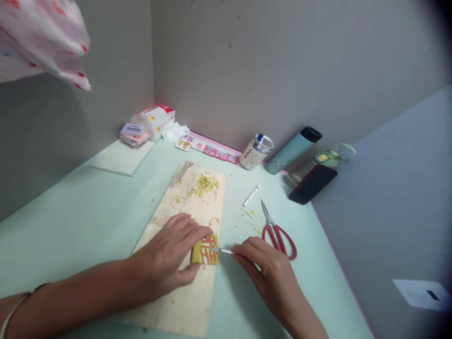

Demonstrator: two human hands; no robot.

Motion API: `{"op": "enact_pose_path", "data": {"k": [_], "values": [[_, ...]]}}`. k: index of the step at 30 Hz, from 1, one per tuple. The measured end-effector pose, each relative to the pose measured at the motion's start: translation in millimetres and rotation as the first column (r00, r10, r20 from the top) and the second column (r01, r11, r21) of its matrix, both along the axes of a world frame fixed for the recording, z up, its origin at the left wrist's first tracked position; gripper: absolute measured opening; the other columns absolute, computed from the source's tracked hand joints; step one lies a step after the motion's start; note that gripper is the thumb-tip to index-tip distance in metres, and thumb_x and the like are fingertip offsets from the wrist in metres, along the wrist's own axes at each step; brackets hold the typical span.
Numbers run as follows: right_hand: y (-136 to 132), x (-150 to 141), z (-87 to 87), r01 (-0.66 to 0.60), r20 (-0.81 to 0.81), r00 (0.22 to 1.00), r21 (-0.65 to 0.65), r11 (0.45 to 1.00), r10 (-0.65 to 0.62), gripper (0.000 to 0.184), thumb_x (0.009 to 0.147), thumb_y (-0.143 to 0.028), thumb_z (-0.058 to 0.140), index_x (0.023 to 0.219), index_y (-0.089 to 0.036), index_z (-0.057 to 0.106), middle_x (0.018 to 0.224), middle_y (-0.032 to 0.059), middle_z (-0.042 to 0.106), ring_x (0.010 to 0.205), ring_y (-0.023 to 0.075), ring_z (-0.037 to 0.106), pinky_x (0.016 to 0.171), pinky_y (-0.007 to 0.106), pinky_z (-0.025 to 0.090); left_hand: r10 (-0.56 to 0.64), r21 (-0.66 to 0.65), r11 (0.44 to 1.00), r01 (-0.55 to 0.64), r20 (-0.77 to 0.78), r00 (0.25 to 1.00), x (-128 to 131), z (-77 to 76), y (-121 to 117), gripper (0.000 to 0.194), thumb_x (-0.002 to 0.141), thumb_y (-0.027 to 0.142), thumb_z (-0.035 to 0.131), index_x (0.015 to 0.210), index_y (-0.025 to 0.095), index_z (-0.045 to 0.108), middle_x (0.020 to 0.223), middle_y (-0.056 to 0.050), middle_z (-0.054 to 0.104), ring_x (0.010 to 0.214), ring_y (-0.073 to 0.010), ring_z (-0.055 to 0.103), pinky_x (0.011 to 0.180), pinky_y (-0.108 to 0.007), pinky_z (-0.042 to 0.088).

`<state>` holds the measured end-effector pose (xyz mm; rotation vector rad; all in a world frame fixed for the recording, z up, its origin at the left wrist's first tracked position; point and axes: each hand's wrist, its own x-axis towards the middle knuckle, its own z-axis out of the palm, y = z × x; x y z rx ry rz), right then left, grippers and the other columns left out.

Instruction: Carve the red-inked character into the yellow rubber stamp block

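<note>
A: What is the left hand (165, 261) doing?

B: It lies on the wooden board (183, 301), fingers and thumb closed around a small yellow block (205, 250) with red lines on its top face, pinning it flat near the board's right edge.

A: And the right hand (268, 270)?

B: It pinches a thin carving tool (223, 251) like a pen; the metal tip touches the block's right side. That hand rests on the bench (77, 221), just off the board.

A: Where does the board sit?

B: Toward the near edge of the pale green bench, running lengthwise away from the person. Yellow shavings (203, 183) are heaped at its far end.

A: Anything beside the right hand?

B: Red-handled scissors (277, 230), just beyond it, blades pointing to the far wall. Farther off lies a small white tube (251, 195). Along the far edge stand a clear jar (254, 151), a teal bottle (293, 149) and a dark phone (312, 183); a tissue pack (155, 120) sits in the far left corner.
</note>
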<state>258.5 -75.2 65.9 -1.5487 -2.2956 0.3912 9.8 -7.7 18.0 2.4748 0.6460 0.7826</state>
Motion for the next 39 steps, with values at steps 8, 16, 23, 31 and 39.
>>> {"op": "enact_pose_path", "data": {"k": [8, 16, 23, 31, 39], "values": [[-1.1, -2.2, -1.9, 0.012, 0.011, 1.000, -0.005, 1.000, -0.012, 0.018, 0.102, -0.019, 0.051, 0.095, -0.018, 0.068, 0.078, 0.0038, 0.061, 0.070, 0.0189, 0.059, 0.062, 0.028, 0.043, -0.005, -0.004, 1.000, 0.005, 0.004, 1.000, 0.1, 1.9, 0.3, 0.051, 0.084, 0.008, 0.054, 0.131, 0.023, 0.040, 0.122, -0.005, 0.062, 0.114, -0.0239, 0.054, 0.111, -0.046, 0.028], [-2.9, -3.2, -5.5, 0.039, -0.034, 0.999, -0.035, 0.999, -0.040, 0.016, 0.101, -0.017, 0.052, 0.094, -0.020, 0.066, 0.079, 0.0027, 0.063, 0.071, 0.0180, 0.061, 0.063, 0.026, 0.044, 0.039, 0.024, 0.999, -0.039, -0.014, 0.999, -0.4, 4.0, -0.9, 0.050, 0.083, 0.011, 0.057, 0.130, 0.023, 0.041, 0.119, -0.005, 0.064, 0.112, -0.0265, 0.056, 0.109, -0.048, 0.032], [-1.3, -4.2, -0.4, 0.063, -0.072, 0.995, -0.134, 0.989, -0.073, 0.019, 0.102, -0.019, 0.051, 0.091, -0.020, 0.067, 0.076, 0.0006, 0.064, 0.066, 0.0151, 0.061, 0.060, 0.024, 0.043, 0.055, -0.009, 0.998, -0.055, -0.028, 0.998, -1.1, 0.0, -1.5, 0.054, 0.084, 0.013, 0.058, 0.134, 0.024, 0.040, 0.121, -0.004, 0.065, 0.113, -0.0253, 0.059, 0.115, -0.051, 0.026], [-2.0, -3.0, 1.5, 0.057, -0.036, 0.998, -0.087, 0.995, -0.060, 0.018, 0.101, -0.020, 0.052, 0.093, -0.020, 0.069, 0.078, 0.0019, 0.064, 0.069, 0.0168, 0.063, 0.061, 0.025, 0.045, 0.049, -0.009, 0.999, -0.049, -0.028, 0.998, -0.6, 1.1, -1.2, 0.052, 0.084, 0.012, 0.057, 0.132, 0.023, 0.042, 0.119, -0.005, 0.066, 0.112, -0.0262, 0.059, 0.114, -0.052, 0.028], [-4.7, -8.0, 1.7, 0.049, 0.071, 0.996, 0.011, 0.999, -0.049, 0.024, 0.104, -0.022, 0.047, 0.091, -0.020, 0.067, 0.076, 0.0035, 0.062, 0.067, 0.0176, 0.062, 0.059, 0.026, 0.044, 0.052, -0.024, 0.998, -0.053, -0.031, 0.998, 0.2, 3.5, -1.1, 0.051, 0.082, 0.012, 0.057, 0.130, 0.023, 0.043, 0.119, -0.005, 0.066, 0.112, -0.0270, 0.058, 0.112, -0.051, 0.029]]}}
